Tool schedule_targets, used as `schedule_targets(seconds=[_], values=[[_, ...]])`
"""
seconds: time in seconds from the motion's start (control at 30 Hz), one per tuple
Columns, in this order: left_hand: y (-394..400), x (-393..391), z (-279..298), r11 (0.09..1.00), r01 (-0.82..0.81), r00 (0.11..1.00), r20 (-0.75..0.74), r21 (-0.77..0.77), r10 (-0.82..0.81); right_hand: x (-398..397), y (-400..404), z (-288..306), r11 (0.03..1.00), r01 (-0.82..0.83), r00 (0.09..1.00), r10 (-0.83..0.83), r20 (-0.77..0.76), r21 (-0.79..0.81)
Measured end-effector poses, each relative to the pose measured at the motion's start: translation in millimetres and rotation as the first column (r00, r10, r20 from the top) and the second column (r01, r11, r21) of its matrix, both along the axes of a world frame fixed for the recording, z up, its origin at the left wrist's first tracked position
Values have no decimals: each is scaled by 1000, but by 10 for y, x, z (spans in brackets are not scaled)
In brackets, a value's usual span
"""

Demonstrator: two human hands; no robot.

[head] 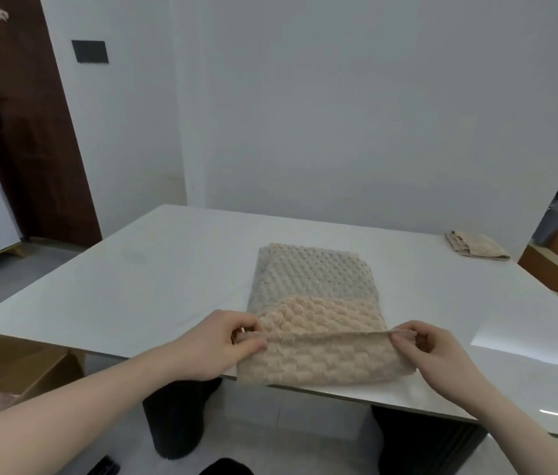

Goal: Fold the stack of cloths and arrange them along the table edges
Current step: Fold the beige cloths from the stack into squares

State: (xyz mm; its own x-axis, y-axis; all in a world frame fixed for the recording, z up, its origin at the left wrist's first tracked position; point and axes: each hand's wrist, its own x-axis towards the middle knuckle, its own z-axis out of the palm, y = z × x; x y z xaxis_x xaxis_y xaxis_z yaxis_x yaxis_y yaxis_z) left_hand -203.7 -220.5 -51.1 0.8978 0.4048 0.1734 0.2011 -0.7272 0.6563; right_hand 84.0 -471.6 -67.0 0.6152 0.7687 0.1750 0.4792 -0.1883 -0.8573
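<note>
Cloths lie in the middle of the big white table (133, 286), and I can see them well from here. The table is the biggest thing, wide and shiny. On it rests the stack (305, 272), a grey bumpy cloth with more under it, near the close edge. On top of the stack, at its near end, is a tan cloth (322, 358). It hangs a bit over the near table edge. My left hand (226, 344) pinches the tan cloth's left corner. My right hand (431, 347) pinches its right corner. The edge between them is lifted and pulled straight. Far off at the right edge sits a small folded cloth (476, 250), well apart from the stack.
</note>
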Motion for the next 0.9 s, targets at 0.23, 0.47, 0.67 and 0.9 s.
schedule_targets(seconds=[0.23, 0.47, 0.67, 0.9], values=[[324, 327, 49, 984, -32, 992, -122, -174, 11, 120, 247, 102, 997, 14, 993, -5, -120, 72], [480, 617, -191, 974, -149, 984, -121, -168, 129, 182, 243, -156, 994, -16, 999, 13, -32, -104], [462, 820, -196, 975, -60, 989, -147, -214, 29, 151, 300, -125, 997, -50, 999, 50, 6, -67], [570, 871, -112, 958, -143, 990, -53, -248, 135, 199, 377, -84, 999, 18, 998, -16, 64, -38]])
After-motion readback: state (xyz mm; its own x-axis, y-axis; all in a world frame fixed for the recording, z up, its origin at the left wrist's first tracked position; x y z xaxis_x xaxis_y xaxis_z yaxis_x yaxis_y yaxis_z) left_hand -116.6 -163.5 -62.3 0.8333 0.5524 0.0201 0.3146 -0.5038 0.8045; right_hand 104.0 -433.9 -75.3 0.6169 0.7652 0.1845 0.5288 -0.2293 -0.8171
